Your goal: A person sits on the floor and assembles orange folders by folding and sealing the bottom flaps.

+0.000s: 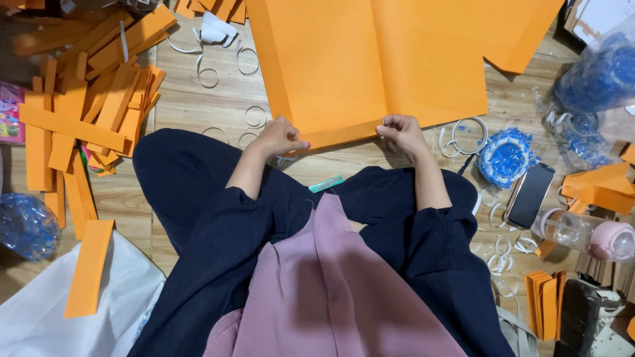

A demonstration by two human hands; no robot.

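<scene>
A big orange paper sheet (370, 59) lies on the wooden floor (198, 109) in the upper middle of the frame, its near edge pinched by both hands. The left hand (281, 137) presses closed on the edge at centre left; the right hand (400, 131) grips it with curled fingers. It looks like lining up a fold, which calls for even corners. Cut orange strips (86, 112) pile at upper left; a phone (529, 195) rests right.
</scene>
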